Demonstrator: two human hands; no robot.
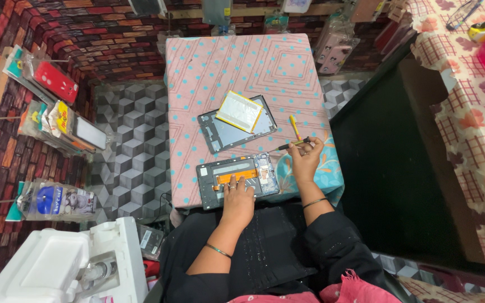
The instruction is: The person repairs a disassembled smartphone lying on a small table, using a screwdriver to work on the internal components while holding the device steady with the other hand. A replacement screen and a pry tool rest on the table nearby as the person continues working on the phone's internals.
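Observation:
An opened tablet body (237,179) with orange flex parts inside lies at the near edge of a small table covered in pink dotted cloth (209,73). My left hand (237,199) rests on its near edge, fingers pressing down. My right hand (306,157) holds a thin screwdriver (288,146) with a yellow-green grip, its tip pointing left toward the tablet. Farther back lies a grey tablet back panel (225,132) with a flat silver battery (239,111) on top. A yellow tool (294,127) lies beside it.
Packaged phone cases hang on the brick-pattern wall at left (51,78) and at the back (332,45). A white foam box (57,264) sits near left. A table with floral cloth (472,112) stands at right. The floor has grey cube-pattern tiles.

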